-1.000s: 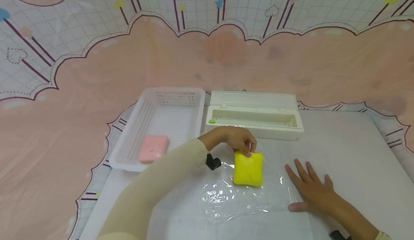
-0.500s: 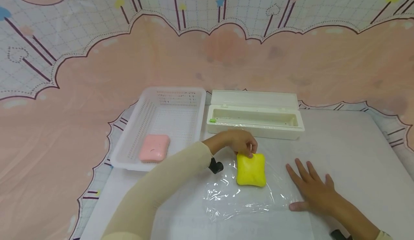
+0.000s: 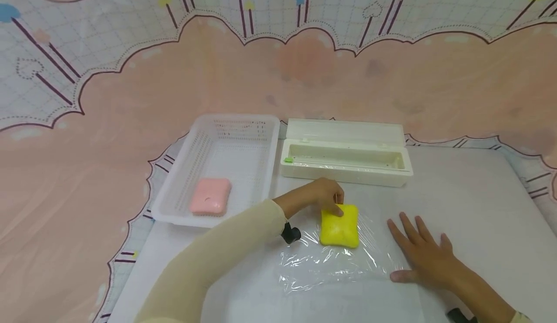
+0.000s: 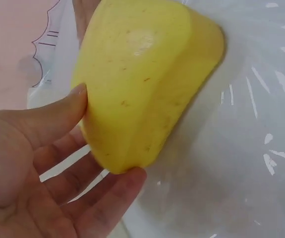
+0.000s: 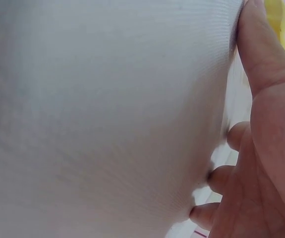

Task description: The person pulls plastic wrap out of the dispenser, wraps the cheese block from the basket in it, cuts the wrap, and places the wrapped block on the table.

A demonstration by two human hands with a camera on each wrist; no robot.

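Note:
A yellow square block with rounded corners (image 3: pixel 340 227) is over a clear plastic film (image 3: pixel 319 270) on the white table. My left hand (image 3: pixel 324 195) pinches its upper edge; in the left wrist view the thumb lies on one face of the yellow block (image 4: pixel 132 74) and fingertips touch its end. To the right, my right hand (image 3: pixel 428 257) rests on the table with fingers spread, its thumb at the film's right edge. The right wrist view shows the right hand (image 5: pixel 266 148) with its fingertips against the white surface.
A white perforated basket (image 3: pixel 271 168) at the back left holds a pink block (image 3: pixel 211 196). Beside it, a long cream box (image 3: pixel 344 174) with a raised lid and a small green piece stands behind the left hand. A patterned cloth (image 3: pixel 304 81) hangs behind the table.
The yellow block and left hand have shifted slightly to the right. The right hand keeps its spread pose at the film's edge, and the head view has moved a little.

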